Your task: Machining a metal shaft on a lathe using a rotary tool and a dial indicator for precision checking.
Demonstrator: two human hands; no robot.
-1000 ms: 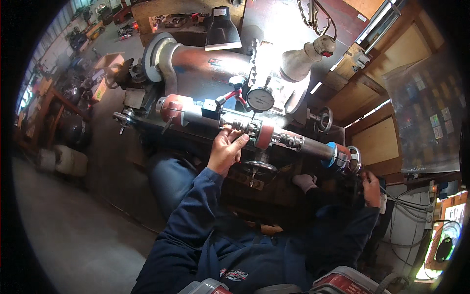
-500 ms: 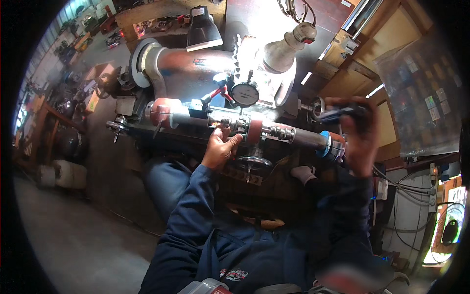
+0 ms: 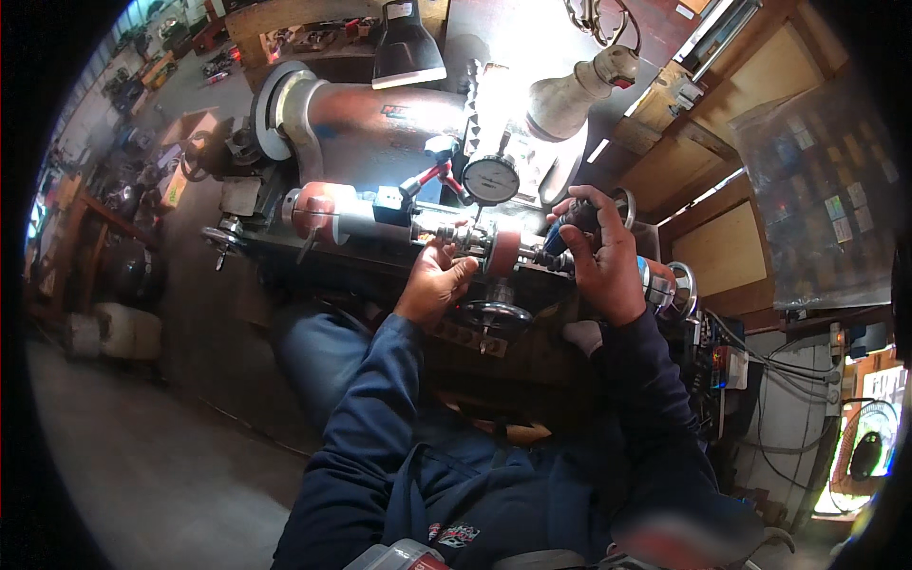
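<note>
A slim metal shaft with several lobes, like a camshaft [image 3: 443, 233], lies across a red and grey bench machine. My left hand [image 3: 437, 285] is at its left part, fingers bent against it from the near side and thumb sticking out to the right. The exact grip is partly hidden. Just above the shaft stands a round dial gauge [image 3: 491, 180], carried on a red-jointed arm [image 3: 439, 177]. My right hand [image 3: 610, 261] is closed around a dark blue and black handheld tool [image 3: 568, 228], over the shaft's right part. The fingers cover much of this tool.
Below the shaft is a handwheel [image 3: 494, 313]; another handwheel [image 3: 225, 239] is at the machine's left end. A black lamp head [image 3: 408, 47] and a pale lamp [image 3: 575, 95] hang beyond. A plastic sheet [image 3: 817, 199] hangs at the right, near a fan [image 3: 869, 446].
My right hand has come left and down with the tool, from the right end of the machine to the shaft. My left hand stays at the shaft. The whole view has shifted slightly.
</note>
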